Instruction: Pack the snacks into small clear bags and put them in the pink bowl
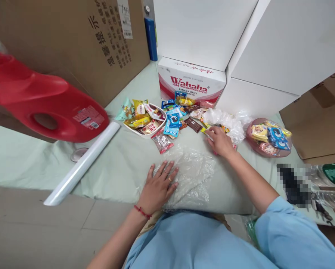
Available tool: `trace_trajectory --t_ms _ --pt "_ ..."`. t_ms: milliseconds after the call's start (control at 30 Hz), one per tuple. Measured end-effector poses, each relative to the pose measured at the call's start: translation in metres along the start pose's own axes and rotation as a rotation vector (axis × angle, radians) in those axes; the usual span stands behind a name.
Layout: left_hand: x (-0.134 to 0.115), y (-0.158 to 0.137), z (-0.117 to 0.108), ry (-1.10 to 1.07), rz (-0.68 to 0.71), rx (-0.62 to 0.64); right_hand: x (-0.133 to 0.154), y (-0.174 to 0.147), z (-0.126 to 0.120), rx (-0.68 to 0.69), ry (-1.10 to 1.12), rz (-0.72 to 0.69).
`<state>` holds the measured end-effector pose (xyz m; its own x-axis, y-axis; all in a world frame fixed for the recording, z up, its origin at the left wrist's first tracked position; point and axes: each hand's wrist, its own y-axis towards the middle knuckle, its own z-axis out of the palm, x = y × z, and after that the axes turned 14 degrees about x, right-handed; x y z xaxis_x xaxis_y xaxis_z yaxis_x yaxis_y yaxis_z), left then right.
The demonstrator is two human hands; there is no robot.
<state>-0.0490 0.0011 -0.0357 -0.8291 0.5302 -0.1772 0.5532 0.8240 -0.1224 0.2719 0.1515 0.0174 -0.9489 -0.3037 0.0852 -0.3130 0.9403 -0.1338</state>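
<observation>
My left hand (161,188) lies flat with its fingers spread, resting at the edge of a crumpled clear plastic bag (197,170) on the green cloth. My right hand (220,142) reaches into the pile of small wrapped snacks, its fingers curled down beside a yellow packet (203,130). What lies under those fingers is mostly hidden. Just left of them is a dark brown wrapped bar (193,124). Blue packets (173,120) and a clear-and-red packet (162,141) lie further left. A white dish (147,135) holds several snacks, and so does a pinkish bowl (253,147) at right.
Crumpled clear plastic (226,121) lies between the pile and the bowl. Behind stands a Wahaha carton (192,80), with white cabinets (195,30) above. A large red bottle (55,101) and a white roll (83,164) occupy the left. Clear bottles (329,198) are at the right edge.
</observation>
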Motion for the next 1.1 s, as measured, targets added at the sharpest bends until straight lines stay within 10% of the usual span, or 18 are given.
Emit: trace_trajectory --t_ms 300,733,1100 --pt "0.000 0.000 -0.002 -0.081 -0.022 -0.037 -0.043 -0.012 -0.020 0.209 -0.176 0.424" --pt "-0.002 -0.001 -0.006 -0.116 -0.035 -0.013 0.007 0.052 -0.025 0.319 -0.120 0.292" --pt "-0.002 -0.001 -0.008 -0.132 -0.043 -0.012 -0.003 0.032 -0.031 0.405 -0.167 0.311"
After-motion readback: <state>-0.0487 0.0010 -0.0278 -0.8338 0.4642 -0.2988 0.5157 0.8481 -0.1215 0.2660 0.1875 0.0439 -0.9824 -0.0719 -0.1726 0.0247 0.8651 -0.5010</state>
